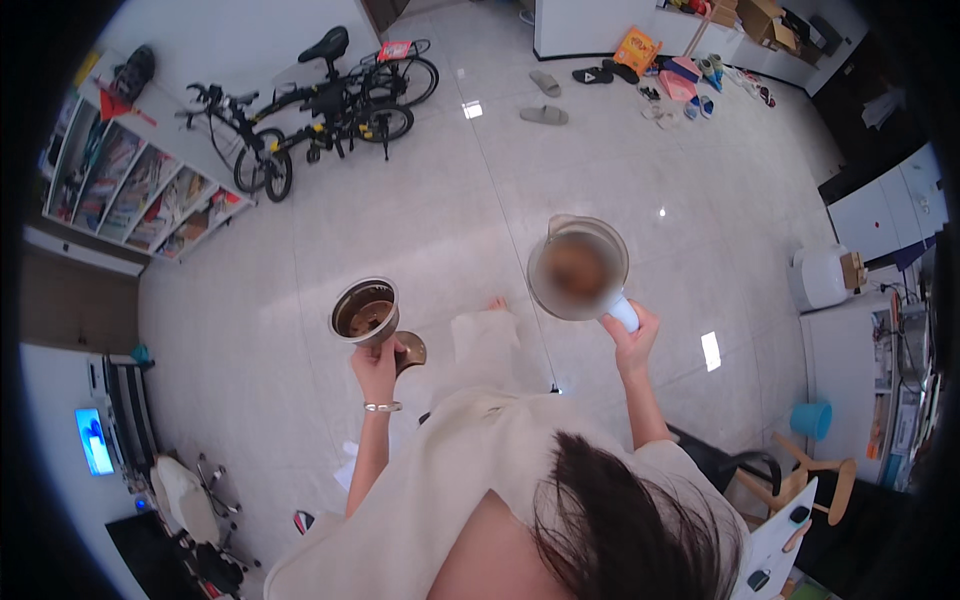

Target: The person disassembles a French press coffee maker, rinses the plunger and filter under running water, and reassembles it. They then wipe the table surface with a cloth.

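My left hand (373,369) is closed around the underside of a metal cup (332,330), which has a wide silvery rim and some brown liquid (370,318) inside. Beside those fingers shows a bronze-coloured rounded piece (412,354); whether it is the cup's foot or a separate part, I cannot tell. On the other side my right hand (634,341) grips the pale blue handle (623,313) of a round pot with a pouring lip (561,223). Brownish contents (577,271) in the pot look blurred. The two vessels are held apart above the tiled floor.
Folding bicycles (322,124) stand at the upper left by a white bookshelf (161,161). Grey slippers (544,115) and several shoes lie ahead. A blue bin (811,420) and wooden chair (796,480) are at the right, an office chair (184,499) at the lower left.
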{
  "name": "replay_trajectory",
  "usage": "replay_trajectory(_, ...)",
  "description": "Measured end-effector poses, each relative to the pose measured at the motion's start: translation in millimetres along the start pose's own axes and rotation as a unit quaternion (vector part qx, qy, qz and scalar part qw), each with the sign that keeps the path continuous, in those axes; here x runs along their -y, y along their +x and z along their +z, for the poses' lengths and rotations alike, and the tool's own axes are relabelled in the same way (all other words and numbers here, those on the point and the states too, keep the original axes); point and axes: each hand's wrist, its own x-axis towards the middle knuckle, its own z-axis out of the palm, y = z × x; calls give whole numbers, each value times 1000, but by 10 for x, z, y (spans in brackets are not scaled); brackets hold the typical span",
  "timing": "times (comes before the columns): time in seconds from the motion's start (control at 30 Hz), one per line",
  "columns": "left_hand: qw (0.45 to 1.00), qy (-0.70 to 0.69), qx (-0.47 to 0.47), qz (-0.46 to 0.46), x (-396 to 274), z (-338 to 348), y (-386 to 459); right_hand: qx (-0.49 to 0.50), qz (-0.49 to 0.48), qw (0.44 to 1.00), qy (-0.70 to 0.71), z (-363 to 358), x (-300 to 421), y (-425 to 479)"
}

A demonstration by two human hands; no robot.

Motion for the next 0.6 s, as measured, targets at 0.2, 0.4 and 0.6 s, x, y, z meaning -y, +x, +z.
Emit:
replay_trajectory(0.2,995,36,95,17,-412,1002,2413,-43,-3,996,-78,628,-120,1789)
replay_trajectory(0.4,986,-60,145,54,-735,2388,4512,-78,24,995,-62,1147,-269,3672)
replay_trajectory(0.6,988,-114,101,-2,-846,3375,6337,-64,19,996,-65,1892,-627,5925)
